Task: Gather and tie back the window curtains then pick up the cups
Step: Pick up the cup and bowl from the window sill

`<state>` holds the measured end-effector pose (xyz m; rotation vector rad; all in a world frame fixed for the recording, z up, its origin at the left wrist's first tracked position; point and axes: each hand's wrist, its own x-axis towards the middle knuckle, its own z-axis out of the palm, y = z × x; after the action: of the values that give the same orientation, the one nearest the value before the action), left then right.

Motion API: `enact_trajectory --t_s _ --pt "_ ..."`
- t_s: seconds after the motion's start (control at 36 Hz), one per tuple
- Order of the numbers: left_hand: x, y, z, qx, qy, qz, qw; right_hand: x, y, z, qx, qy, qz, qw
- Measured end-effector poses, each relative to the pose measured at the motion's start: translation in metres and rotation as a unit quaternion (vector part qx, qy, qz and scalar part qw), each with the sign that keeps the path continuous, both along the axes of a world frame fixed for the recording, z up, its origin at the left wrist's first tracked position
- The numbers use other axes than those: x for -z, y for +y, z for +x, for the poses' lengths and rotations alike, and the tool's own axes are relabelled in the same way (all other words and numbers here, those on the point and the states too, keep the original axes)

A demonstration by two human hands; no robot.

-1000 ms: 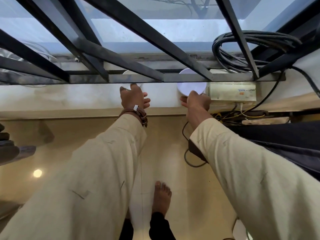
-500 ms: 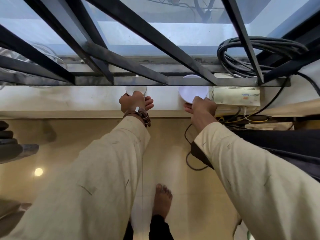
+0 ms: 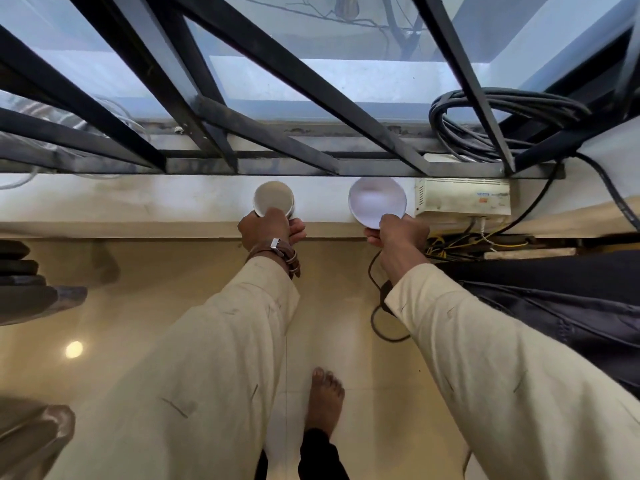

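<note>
A small white cup (image 3: 273,199) sits over the pale window sill (image 3: 138,206), and my left hand (image 3: 266,230) grips its near side. To its right is a wider white cup or bowl (image 3: 375,199), whose near rim my right hand (image 3: 398,237) holds. Both cups face up and look empty inside. Cream sleeves cover both my arms, and a strap is on my left wrist. No curtain shows in this view.
Black window bars (image 3: 277,98) run just above the sill. A white electrical box (image 3: 462,199) stands right beside the bowl, with coiled black cables (image 3: 491,123) behind it and wires below. Dark fabric (image 3: 571,306) lies at the right. My bare foot (image 3: 323,396) is on the tiled floor.
Both hands have drawn the two cups out from under the bars toward the sill's near edge, so that their open tops show in full.
</note>
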<state>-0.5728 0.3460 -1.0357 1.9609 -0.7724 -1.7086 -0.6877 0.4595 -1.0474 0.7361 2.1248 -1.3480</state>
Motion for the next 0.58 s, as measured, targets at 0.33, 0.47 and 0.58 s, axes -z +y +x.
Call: enact_trajectory --t_s 0.33,0.47,0.58 --pt "-0.025 0.02 0.04 0.024 -0.026 -0.006 0.999 -0.027 0.012 0.041 -0.003 -0.006 0.028 1.0" --pt "-0.053 0.022 0.053 0.025 -0.029 -0.018 0.999 -0.055 0.013 0.051 -0.01 0.0 0.037 0.999" --pt "-0.079 0.018 0.064 0.024 -0.036 -0.033 0.999 -0.079 0.01 0.053 -0.018 0.008 0.041 0.999"
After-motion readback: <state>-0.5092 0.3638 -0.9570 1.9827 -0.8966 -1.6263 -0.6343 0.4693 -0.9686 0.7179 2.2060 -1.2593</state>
